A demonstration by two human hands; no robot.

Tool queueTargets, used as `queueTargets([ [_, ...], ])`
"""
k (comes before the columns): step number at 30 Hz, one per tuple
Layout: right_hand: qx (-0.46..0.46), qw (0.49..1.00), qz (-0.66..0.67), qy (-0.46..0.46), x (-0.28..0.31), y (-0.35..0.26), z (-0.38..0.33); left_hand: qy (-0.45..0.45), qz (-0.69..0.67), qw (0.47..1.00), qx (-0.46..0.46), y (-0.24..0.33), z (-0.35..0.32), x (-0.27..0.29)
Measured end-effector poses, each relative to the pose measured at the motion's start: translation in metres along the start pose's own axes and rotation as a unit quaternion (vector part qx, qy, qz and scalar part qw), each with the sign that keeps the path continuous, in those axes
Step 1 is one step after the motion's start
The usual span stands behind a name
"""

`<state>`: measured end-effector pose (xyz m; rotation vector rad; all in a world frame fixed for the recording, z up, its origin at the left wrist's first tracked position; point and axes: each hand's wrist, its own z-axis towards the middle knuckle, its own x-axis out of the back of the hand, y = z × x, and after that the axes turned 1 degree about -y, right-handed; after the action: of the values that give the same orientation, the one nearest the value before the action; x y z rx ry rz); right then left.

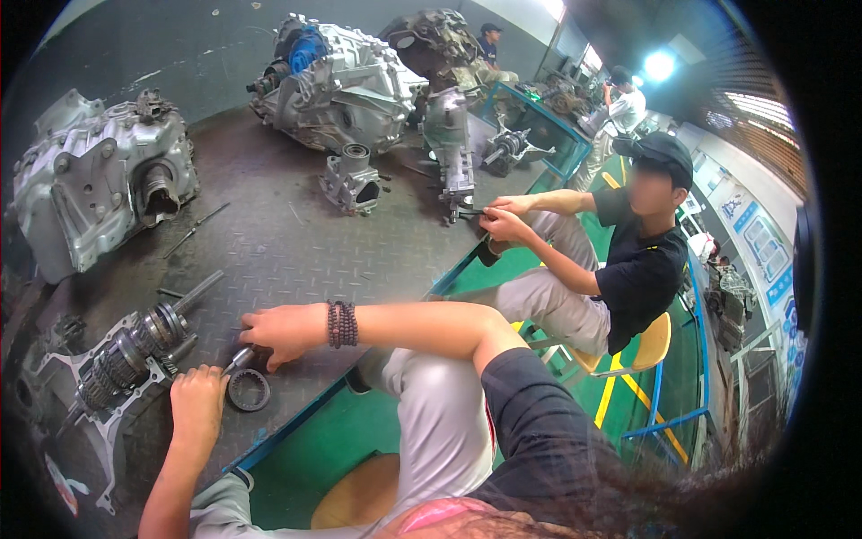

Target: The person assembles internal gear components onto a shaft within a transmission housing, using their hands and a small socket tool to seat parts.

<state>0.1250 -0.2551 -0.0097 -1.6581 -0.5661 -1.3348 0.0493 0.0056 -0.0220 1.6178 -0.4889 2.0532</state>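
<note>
A small grey metal tool (241, 358) is being gripped by curled right hand (283, 331) fingers; left hand (197, 402) is fisted, contents unclear, beside a dark toothed steel ring (249, 390).

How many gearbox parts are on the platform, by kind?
Housings: 4
Gear shafts: 2
Loose ring gears: 1
Total: 7

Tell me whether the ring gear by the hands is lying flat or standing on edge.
Lying flat: the ring gear shows its full round opening and inner teeth, resting on the checkered metal platform beside the left hand.
</note>
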Motion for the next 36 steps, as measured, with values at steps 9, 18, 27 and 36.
queueTargets([
  [9,-0.040,0.999,0.022,-0.005,0.017,-0.020,0.002,0.023,0.010,0.999,0.038,0.003,0.004,0.004],
  [18,-0.010,0.996,-0.003,0.091,0.030,-0.034,0.002,0.040,0.001,0.999,0.037,0.008,0.008,0.012],
  [27,0.045,0.983,0.105,0.146,0.050,-0.045,0.000,0.054,-0.062,0.994,0.077,-0.004,0.001,0.003],
  [36,0.033,0.956,0.221,0.188,0.056,-0.048,-0.002,-0.004,-0.325,0.939,0.113,0.005,0.004,0.012],
])
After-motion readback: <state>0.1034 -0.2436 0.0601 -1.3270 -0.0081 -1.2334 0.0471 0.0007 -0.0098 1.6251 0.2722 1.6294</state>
